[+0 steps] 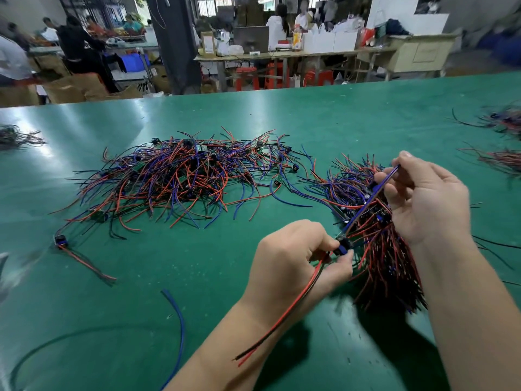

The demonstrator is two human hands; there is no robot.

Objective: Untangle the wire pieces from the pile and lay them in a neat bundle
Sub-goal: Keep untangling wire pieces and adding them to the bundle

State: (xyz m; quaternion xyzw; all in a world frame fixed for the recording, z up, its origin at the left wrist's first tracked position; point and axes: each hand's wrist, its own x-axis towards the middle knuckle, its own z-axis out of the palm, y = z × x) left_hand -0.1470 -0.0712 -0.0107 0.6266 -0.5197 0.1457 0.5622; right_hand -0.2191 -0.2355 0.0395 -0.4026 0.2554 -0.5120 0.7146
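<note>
On the green workshop table (pixel 253 117), one wire piece (pixel 372 199) stretches taut above the bundle (pixel 392 266). The left hand (pixel 296 258) and right hand (pixel 425 198) each pinch an end, probably straightening it. The tangled pile (pixel 180 176) sits left.

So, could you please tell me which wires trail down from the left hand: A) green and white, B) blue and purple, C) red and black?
C: a red and black pair hangs from the connector that the left hand pinches; the right hand pinches the blue wires.
</note>
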